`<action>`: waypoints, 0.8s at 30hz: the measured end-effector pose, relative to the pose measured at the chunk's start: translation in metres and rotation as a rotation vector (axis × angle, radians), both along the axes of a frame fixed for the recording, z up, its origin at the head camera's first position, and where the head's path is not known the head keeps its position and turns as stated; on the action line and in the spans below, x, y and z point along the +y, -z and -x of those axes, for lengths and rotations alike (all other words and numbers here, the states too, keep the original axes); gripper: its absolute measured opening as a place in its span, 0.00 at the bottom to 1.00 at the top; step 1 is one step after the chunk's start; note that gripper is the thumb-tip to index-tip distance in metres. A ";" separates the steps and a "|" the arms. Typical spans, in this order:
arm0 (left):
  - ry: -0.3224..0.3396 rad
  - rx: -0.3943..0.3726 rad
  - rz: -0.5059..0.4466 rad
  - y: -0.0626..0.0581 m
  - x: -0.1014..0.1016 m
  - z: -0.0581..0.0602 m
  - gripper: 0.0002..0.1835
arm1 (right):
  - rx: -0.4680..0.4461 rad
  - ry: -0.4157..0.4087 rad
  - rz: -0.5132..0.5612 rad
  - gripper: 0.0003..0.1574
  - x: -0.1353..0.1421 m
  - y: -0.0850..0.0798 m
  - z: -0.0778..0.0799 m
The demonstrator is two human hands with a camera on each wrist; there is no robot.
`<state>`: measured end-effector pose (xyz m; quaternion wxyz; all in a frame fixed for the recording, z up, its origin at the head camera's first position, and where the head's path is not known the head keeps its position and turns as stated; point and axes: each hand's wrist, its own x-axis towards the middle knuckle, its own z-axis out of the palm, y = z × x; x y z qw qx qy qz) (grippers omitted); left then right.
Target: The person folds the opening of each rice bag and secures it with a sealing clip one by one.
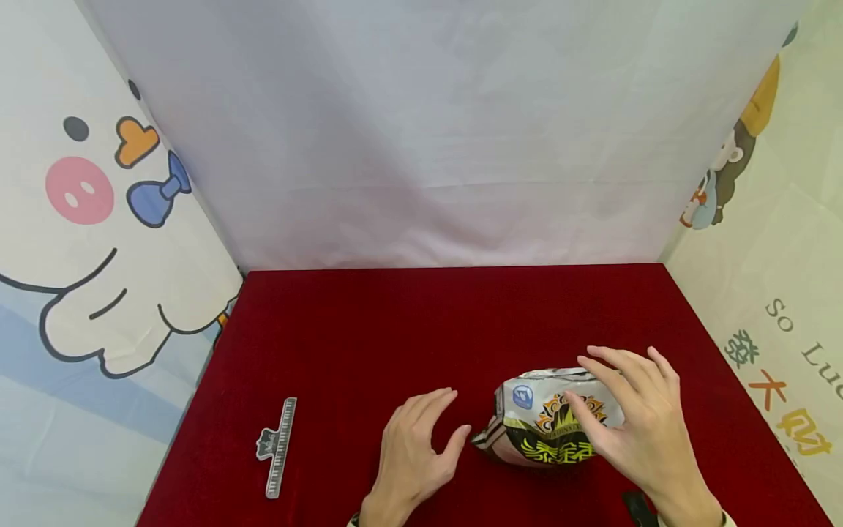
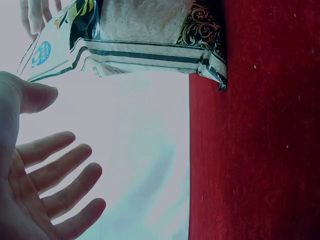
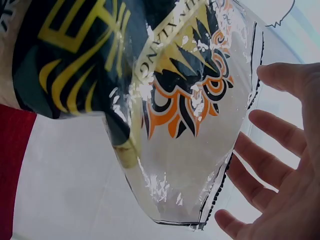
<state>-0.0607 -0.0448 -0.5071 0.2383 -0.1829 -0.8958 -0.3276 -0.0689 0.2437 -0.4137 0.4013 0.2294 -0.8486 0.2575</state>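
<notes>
A printed plastic bag (image 1: pixel 553 417), white with black, yellow and orange artwork, stands on the red cloth between my hands. A clear panel on the bag (image 2: pixel 145 22) shows pale, grainy contents that look like rice. My left hand (image 1: pixel 415 446) is held off the bag's left end, fingers loosely bent and thumb apart, with nothing in it. At the other end, my right hand (image 1: pixel 639 417) overlaps the bag in the head view, fingers spread. In the right wrist view, the right thumb and fingertips (image 3: pixel 270 120) are right at the bag's sealed top edge, not curled round it.
On the left of the red cloth (image 1: pixel 395 329) lies a clear clip (image 1: pixel 279 448) with a long marked bar. A small dark object (image 1: pixel 637 506) shows beside my right wrist. Pale fabric walls (image 1: pixel 448 146) with cartoon prints enclose the back and sides.
</notes>
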 end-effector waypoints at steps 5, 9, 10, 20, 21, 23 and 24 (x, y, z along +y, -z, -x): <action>0.008 -0.016 -0.002 -0.001 0.001 0.000 0.23 | 0.004 -0.006 -0.003 0.36 -0.001 0.000 0.001; 0.006 -0.002 0.006 -0.001 0.002 0.000 0.24 | -0.003 -0.007 -0.006 0.37 -0.002 0.000 0.000; 0.006 0.003 0.008 0.000 0.002 0.000 0.24 | -0.005 -0.006 -0.007 0.37 -0.002 0.000 0.000; 0.018 0.001 0.013 0.000 0.005 0.000 0.24 | -0.031 -0.017 -0.007 0.38 -0.002 -0.001 -0.001; 0.018 -0.001 0.011 0.000 0.005 0.000 0.24 | -0.032 -0.017 -0.007 0.37 -0.002 0.000 -0.001; 0.019 -0.001 0.009 -0.001 0.005 0.000 0.24 | -0.034 -0.017 -0.010 0.37 -0.002 0.000 -0.001; 0.020 -0.003 0.008 -0.001 0.005 0.000 0.23 | -0.035 -0.017 -0.012 0.37 -0.002 0.000 -0.001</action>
